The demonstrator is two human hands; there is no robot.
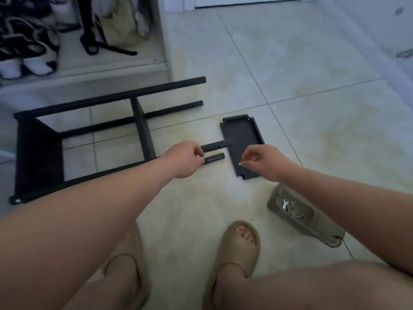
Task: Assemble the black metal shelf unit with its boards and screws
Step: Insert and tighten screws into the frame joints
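Note:
The black metal shelf frame (pixel 93 128) lies on its side on the tiled floor, left of centre. My left hand (pixel 184 158) grips the frame's near post ends, where two black tube ends (pixel 215 151) stick out to the right past my fingers. My right hand (pixel 264 161) pinches a small silver screw (pixel 239 163) just to the right of those tube ends. A loose black board (pixel 242 142) lies flat on the floor under and behind my right hand.
A spare olive slipper (pixel 304 214) at the lower right holds a small wrench (pixel 285 203) and several screws. My feet in tan slippers (pixel 234 253) are at the bottom. Shoes and bags fill a low closet shelf (pixel 67 41) at the upper left.

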